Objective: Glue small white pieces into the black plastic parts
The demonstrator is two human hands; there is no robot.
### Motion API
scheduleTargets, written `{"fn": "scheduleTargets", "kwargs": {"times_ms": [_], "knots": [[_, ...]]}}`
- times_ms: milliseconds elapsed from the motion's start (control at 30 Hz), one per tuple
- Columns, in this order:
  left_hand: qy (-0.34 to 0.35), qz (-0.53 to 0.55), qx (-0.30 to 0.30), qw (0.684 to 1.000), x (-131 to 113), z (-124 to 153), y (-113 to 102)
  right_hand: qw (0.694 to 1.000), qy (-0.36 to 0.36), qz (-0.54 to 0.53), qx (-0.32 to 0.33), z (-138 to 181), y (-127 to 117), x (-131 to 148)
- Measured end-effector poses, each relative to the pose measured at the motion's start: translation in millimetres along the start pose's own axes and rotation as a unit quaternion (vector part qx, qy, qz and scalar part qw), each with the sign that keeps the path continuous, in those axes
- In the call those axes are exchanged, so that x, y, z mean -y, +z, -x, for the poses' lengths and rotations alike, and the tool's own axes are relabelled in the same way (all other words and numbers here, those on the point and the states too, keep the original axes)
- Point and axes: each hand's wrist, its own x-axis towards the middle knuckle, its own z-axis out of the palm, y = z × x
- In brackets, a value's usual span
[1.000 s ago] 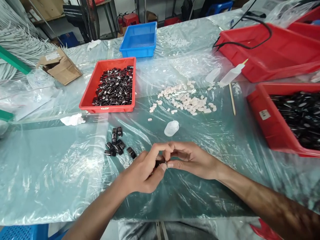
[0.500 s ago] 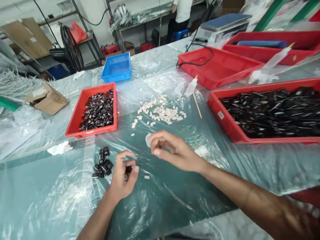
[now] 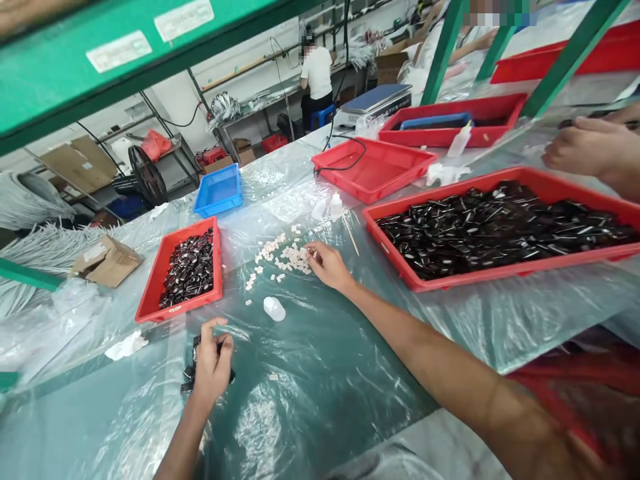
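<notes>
Now — my left hand (image 3: 213, 363) low on the counter (image 3: 325, 373), fingers curled round the black pieces (image 3: 189, 377) | my right hand (image 3: 327, 265) out at the white bits (image 3: 286, 257), grip can't tell | both heaps lie within reach.

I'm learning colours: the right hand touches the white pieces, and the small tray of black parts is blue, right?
No. In the head view the right hand touches the white pieces, but the small tray of black parts is red, not blue.
</notes>
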Motion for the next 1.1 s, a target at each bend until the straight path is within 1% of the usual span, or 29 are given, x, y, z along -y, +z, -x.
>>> {"fn": "scheduleTargets", "kwargs": {"times_ms": [100,167,233,333,400,433,500,567,633,700,767,867,933,1033,1100], "knots": [[-0.022,-0.090,-0.011,0.996,-7,-17,-13,1.000,-0.009,0.003,0.015,0,-1,3],[-0.033,-0.124,-0.046,0.991,-15,-40,-28,1.000,-0.014,0.002,0.022,0,-1,3],[-0.045,-0.154,-0.081,0.984,-25,-72,-48,1.000,-0.017,0.002,0.025,0,0,1],[-0.070,-0.188,-0.087,0.976,-42,-126,-83,1.000,-0.017,0.004,0.015,-2,3,-6],[-0.075,-0.205,-0.101,0.971,-51,-153,-104,1.000,-0.013,0.007,0.001,-4,6,-11],[-0.072,-0.212,-0.110,0.968,-56,-162,-112,1.000,-0.011,0.009,-0.005,-5,8,-13],[-0.057,-0.225,-0.124,0.965,-63,-165,-124,1.000,-0.011,0.014,-0.011,-6,10,-18],[-0.028,-0.237,-0.126,0.963,-68,-154,-128,1.000,-0.013,0.019,-0.009,-7,11,-21],[0.008,-0.250,-0.111,0.962,-69,-133,-127,1.000,-0.015,0.022,-0.005,-6,12,-22],[0.039,-0.261,-0.085,0.961,-65,-107,-121,1.000,-0.015,0.025,-0.001,-5,12,-22],[0.059,-0.265,-0.061,0.960,-56,-79,-110,0.999,-0.015,0.028,0.003,-4,12,-23],[0.079,-0.267,-0.007,0.960,-40,-39,-81,0.999,-0.018,0.033,0.009,-2,12,-22],[0.101,-0.265,0.058,0.957,-34,-14,-55,0.999,-0.022,0.035,0.011,-1,12,-21],[0.157,-0.250,0.154,0.943,-34,16,-13,0.999,-0.035,0.037,0.018,2,13,-15],[0.182,-0.260,0.206,0.926,-37,28,8,0.998,-0.048,0.040,0.027,5,14,-9]]}}
